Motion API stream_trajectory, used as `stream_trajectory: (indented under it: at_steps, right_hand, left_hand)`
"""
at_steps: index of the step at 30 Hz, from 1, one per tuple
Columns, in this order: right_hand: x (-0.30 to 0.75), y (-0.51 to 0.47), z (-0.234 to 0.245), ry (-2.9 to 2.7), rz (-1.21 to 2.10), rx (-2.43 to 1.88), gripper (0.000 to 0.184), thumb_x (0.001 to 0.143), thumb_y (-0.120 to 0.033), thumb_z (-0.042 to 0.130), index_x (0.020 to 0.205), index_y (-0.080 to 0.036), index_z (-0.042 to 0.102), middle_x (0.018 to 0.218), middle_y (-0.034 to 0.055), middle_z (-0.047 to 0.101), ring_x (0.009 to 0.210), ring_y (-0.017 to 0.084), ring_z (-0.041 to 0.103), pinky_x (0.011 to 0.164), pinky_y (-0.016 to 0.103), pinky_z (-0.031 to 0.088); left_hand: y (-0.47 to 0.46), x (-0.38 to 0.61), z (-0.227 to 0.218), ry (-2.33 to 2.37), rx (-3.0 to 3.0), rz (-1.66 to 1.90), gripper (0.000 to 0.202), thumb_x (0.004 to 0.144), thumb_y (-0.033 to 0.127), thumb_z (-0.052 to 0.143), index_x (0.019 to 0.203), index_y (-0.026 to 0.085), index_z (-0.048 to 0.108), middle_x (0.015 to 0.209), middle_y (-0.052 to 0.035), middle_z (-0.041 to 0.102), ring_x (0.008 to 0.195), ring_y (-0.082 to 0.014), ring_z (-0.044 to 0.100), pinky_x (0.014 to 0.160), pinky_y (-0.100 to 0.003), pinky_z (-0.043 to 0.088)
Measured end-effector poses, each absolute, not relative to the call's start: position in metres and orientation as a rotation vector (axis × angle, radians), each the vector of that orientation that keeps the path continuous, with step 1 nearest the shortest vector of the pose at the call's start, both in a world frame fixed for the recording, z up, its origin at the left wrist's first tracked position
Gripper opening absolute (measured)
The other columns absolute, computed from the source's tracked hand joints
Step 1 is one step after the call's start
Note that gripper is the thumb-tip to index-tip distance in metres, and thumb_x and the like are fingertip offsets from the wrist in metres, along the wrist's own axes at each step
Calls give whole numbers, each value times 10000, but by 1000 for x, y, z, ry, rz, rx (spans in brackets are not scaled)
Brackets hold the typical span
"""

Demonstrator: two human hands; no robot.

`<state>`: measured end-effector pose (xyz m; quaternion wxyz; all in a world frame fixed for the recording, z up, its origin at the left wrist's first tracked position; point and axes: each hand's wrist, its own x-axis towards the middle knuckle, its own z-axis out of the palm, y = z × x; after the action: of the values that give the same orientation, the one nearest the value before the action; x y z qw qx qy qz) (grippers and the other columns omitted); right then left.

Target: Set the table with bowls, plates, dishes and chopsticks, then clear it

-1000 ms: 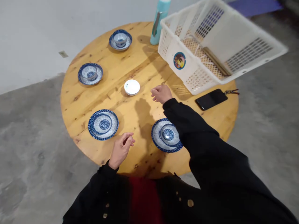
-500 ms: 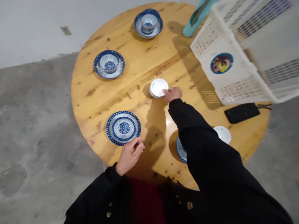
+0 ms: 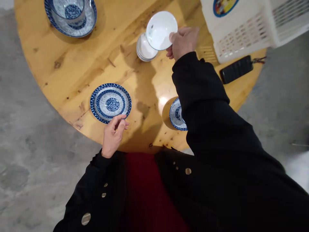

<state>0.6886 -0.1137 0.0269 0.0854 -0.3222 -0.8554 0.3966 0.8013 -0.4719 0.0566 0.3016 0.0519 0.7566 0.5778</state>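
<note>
My right hand (image 3: 184,42) pinches the rim of a small white bowl (image 3: 160,29), tilted and raised over a stack of similar white bowls (image 3: 145,48). The held bowl covers part of that stack. My left hand (image 3: 113,133) is by the near edge of a blue-patterned plate (image 3: 112,103); its fingers are loosely bent, apart from the thumb, with nothing in them. Whether it touches the plate I cannot tell. Under my right sleeve, blue-patterned dishware (image 3: 175,117) is partly hidden.
A blue-patterned bowl (image 3: 72,11) rests on a plate (image 3: 83,30) at the upper left of the round wooden table (image 3: 79,71). On the right stand a white plastic basket (image 3: 238,38) and, nearer me, a black phone (image 3: 236,69).
My right hand has lifted the top white bowl off the stack and tilted it. My left hand stays by the plate. The view has shifted closer to the table.
</note>
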Motion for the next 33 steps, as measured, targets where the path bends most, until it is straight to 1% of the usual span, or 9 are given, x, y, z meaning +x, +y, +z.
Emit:
stream_trajectory:
  at_steps: [2,3,5,7,8,13,17,23,33]
  right_hand:
    - [716,-128,51,-2418,1176,-1038,215,908,-248,482,770,-144,610,594,7,585,471,103,563,485,238,494]
    - [734,-138,61,-2389,1218,-1017,221,895,-252,519,695,-183,581,539,-13,547,444,108,545,450,230,475]
    - [774,-160,70,-2391,1331,-970,269,871,-231,565,605,-204,536,464,-32,491,396,105,502,409,222,436]
    - [817,-184,64,-2393,1430,-939,291,865,-235,568,579,-193,534,422,-42,461,357,100,455,372,219,376]
    - [838,-195,57,-2423,1451,-945,306,858,-242,568,559,-186,531,410,-44,457,359,97,456,382,214,371]
    - [908,-243,1,-2361,1602,-1084,260,828,-317,553,611,-176,579,432,-56,480,368,105,479,392,213,355]
    - [921,-266,-27,-2345,1561,-1148,295,826,-370,530,586,-198,531,439,-47,488,404,134,519,429,234,376]
    - [917,-280,-32,-2358,1569,-1202,288,815,-383,520,583,-217,483,417,-49,470,390,151,530,445,247,382]
    - [921,-287,-37,-2420,1558,-1192,273,810,-402,504,608,-220,482,455,-43,504,418,160,564,462,252,401]
  left_hand:
    - [-469,808,54,1984,147,1549,291,912,396,541,1049,156,634,818,-21,683,709,-120,641,719,-253,519]
    - [-466,813,51,1958,156,1556,300,910,408,544,1041,155,637,815,-22,681,705,-118,638,715,-253,520]
    - [-459,824,45,1889,158,1559,323,908,436,543,1027,151,640,811,-27,677,694,-115,631,707,-252,522]
    - [-451,836,37,1809,129,1544,358,903,471,538,1020,147,636,807,-34,676,676,-112,627,693,-250,524]
    - [-448,843,32,1770,106,1531,378,901,490,534,1024,146,631,806,-39,678,667,-112,627,685,-249,524]
    - [-443,862,6,1703,-4,1493,427,900,549,505,1017,151,603,824,-56,681,640,-104,627,653,-234,512]
    - [-443,859,-9,1762,1,1462,388,893,547,516,912,165,587,821,-52,684,623,-100,626,635,-228,507]
    - [-437,852,-25,1857,61,1423,329,909,457,515,757,168,560,719,-35,664,566,-104,621,582,-219,503]
    - [-442,852,-37,1934,84,1397,283,911,345,482,699,173,556,663,-22,663,534,-99,606,557,-209,490]
